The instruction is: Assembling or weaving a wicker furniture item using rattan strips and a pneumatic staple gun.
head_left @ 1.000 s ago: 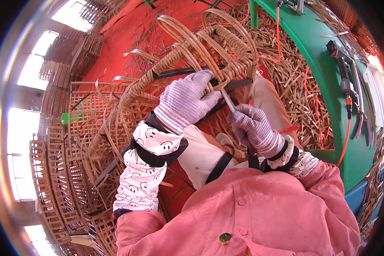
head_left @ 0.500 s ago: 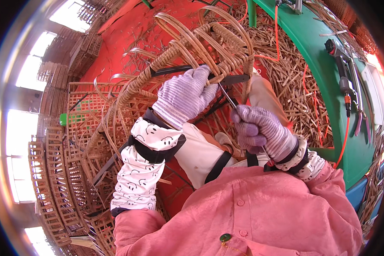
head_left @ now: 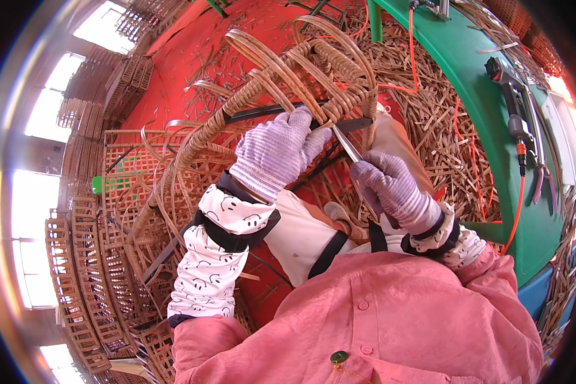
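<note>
The person's right hand [head_left: 395, 189], in a purple-and-white striped knit glove, has its fingers wrapped round a slim, straight, silvery metal tool [head_left: 349, 147], whose dark lower end shows beneath the palm; the tool's long axis slants up and to the left from that fist, and its narrow tip meets the lower edge of a tight brown bundle of wound cane [head_left: 344, 104] at the corner of the frame, though whether the tip is pushed between the turns or only rests against them I cannot tell; the wound bundle thus lies up and to the left of the right fingers, with the tool spanning the gap; the left hand [head_left: 275, 151], gloved alike, is the nearer of the two, its thumb just beside the tip and its forefinger up against the long, bent, tan cane strips [head_left: 276, 67] that arch above the corner; its fingers are bent at the frame, but their ends are partly hidden, so how firmly they pinch, or on what, I cannot tell; a flat black bar [head_left: 353, 123] runs out to the right just below the wound bundle; the thick, curved, cane-wrapped brown rail [head_left: 195, 144] slopes down to the left beyond the left wrist; cut tan cane scraps [head_left: 457, 150] cover the floor on the right, beside a green curved-edged table [head_left: 457, 83].
</note>
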`<state>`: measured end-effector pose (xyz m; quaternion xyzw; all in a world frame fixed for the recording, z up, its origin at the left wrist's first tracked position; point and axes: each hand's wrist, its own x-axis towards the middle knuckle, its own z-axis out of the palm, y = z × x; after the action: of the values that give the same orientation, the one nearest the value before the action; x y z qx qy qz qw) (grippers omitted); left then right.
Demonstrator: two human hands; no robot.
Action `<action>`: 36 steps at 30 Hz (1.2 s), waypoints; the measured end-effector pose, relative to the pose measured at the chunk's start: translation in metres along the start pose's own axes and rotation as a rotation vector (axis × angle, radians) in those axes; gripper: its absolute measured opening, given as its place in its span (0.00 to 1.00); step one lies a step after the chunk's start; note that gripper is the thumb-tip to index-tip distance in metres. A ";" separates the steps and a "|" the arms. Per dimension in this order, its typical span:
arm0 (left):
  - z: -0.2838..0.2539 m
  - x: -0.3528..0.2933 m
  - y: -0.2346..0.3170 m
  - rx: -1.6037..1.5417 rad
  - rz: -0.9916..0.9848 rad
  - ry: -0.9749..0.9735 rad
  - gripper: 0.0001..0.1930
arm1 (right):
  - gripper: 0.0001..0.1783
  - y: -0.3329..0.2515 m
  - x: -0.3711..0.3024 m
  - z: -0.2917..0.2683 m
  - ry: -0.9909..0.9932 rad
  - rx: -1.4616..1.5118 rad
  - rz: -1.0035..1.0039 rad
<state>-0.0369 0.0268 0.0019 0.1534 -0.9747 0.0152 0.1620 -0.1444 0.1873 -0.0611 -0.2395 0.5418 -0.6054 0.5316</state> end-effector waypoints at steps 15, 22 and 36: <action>0.004 0.007 -0.010 -0.177 0.059 0.079 0.12 | 0.11 -0.055 0.009 -0.020 0.094 -1.234 -0.427; -0.004 0.013 -0.002 -0.086 0.014 0.038 0.20 | 0.07 -0.024 0.005 -0.024 0.097 -0.840 -0.495; -0.005 0.019 -0.007 -0.028 -0.050 -0.086 0.19 | 0.11 -0.017 0.044 -0.015 0.111 -0.812 -0.572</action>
<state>-0.0508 0.0150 0.0124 0.1761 -0.9767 -0.0092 0.1226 -0.1781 0.1506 -0.0629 -0.5333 0.6738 -0.4792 0.1784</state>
